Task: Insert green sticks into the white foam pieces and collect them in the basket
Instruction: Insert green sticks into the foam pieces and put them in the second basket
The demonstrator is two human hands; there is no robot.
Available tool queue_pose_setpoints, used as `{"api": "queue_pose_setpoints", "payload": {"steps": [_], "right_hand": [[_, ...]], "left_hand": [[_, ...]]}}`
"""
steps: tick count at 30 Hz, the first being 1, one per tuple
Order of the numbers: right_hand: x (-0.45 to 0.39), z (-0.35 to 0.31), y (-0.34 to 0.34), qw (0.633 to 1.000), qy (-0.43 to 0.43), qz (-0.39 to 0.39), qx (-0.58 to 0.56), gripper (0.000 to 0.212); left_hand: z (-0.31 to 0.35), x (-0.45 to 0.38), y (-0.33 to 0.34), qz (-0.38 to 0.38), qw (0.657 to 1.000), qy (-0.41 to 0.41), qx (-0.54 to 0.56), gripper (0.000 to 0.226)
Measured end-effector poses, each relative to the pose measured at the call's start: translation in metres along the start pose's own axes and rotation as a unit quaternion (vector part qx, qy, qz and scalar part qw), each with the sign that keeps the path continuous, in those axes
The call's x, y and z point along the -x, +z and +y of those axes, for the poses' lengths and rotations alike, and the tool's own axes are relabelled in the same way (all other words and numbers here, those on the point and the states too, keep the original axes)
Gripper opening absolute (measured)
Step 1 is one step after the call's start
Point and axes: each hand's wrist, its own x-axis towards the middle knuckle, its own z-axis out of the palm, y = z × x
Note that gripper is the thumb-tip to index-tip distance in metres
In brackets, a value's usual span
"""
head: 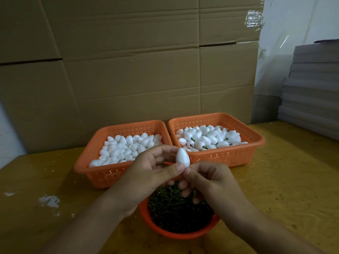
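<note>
A white egg-shaped foam piece [182, 157] is held up for stick insertion.

It is pinched by the left hand [152, 168] above the round orange bowl of green sticks [178, 213] — blunt end down; the right hand [205, 180] is pinched beneath, probably on a stick — hidden.

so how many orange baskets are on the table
3: one at back left with plain foam pieces, one at back right with foam pieces that have green sticks in them, and a round one nearest holding loose sticks, partly hidden by the hands.
</note>
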Motion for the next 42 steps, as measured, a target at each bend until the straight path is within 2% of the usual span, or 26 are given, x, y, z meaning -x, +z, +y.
{"api": "queue_pose_setpoints", "payload": {"steps": [4,8,11,14,17,20,22,25,27,29,30,33,35,37,40,42], "right_hand": [[-0.001,0.001,0.000,1.000,0.002,-0.002,0.011,0.022],[0.000,0.007,0.005,0.999,-0.011,0.003,0.051,0.022],[0.001,0.015,0.009,0.994,-0.049,0.019,0.093,0.018],[0.003,0.021,0.011,0.992,-0.073,0.014,0.100,0.020],[0.003,0.022,0.012,0.991,-0.087,0.009,0.098,0.023],[0.003,0.024,0.010,0.992,-0.090,0.012,0.092,0.024],[0.002,0.025,0.010,0.991,-0.092,0.013,0.098,0.024],[0.001,0.026,0.009,0.990,-0.097,0.018,0.101,0.023],[0.002,0.025,0.009,0.990,-0.098,0.016,0.102,0.023],[0.003,0.024,0.009,0.989,-0.099,0.016,0.105,0.022],[0.003,0.024,0.009,0.989,-0.099,0.015,0.108,0.021],[0.003,0.022,0.009,0.988,-0.103,0.015,0.114,0.019],[0.003,0.021,0.010,0.988,-0.104,0.015,0.114,0.019],[0.004,0.021,0.010,0.988,-0.103,0.015,0.115,0.019],[0.003,0.020,0.009,0.987,-0.100,0.017,0.121,0.018],[0.003,0.019,0.009,0.987,-0.099,0.017,0.121,0.018]], "left_hand": [[-0.001,0.000,0.001,0.006,1.000,-0.006,0.003,0.030],[0.001,-0.005,-0.003,0.051,0.997,-0.019,0.057,0.028],[0.006,-0.020,-0.012,0.059,0.997,-0.039,-0.026,0.022],[0.014,-0.043,-0.015,0.006,0.986,-0.073,-0.147,0.014],[0.021,-0.078,-0.006,-0.027,0.969,-0.087,-0.231,0.017],[0.031,-0.117,0.011,0.042,0.981,-0.057,-0.181,0.017],[0.032,-0.140,0.018,0.114,0.985,-0.022,-0.126,0.033],[0.020,-0.155,0.004,0.204,0.958,0.031,-0.198,0.038],[0.006,-0.153,-0.020,0.218,0.946,0.029,-0.238,0.032],[-0.009,-0.144,-0.052,0.187,0.921,-0.033,-0.341,0.029],[-0.015,-0.138,-0.068,0.148,0.897,-0.089,-0.407,0.030],[-0.028,-0.117,-0.100,0.009,0.794,-0.265,-0.548,0.045],[-0.030,-0.108,-0.108,-0.052,0.743,-0.306,-0.593,0.056],[-0.028,-0.104,-0.109,-0.072,0.734,-0.309,-0.600,0.052],[-0.026,-0.106,-0.107,-0.079,0.745,-0.295,-0.594,0.039],[-0.030,-0.108,-0.107,-0.102,0.750,-0.285,-0.588,0.048]]}}
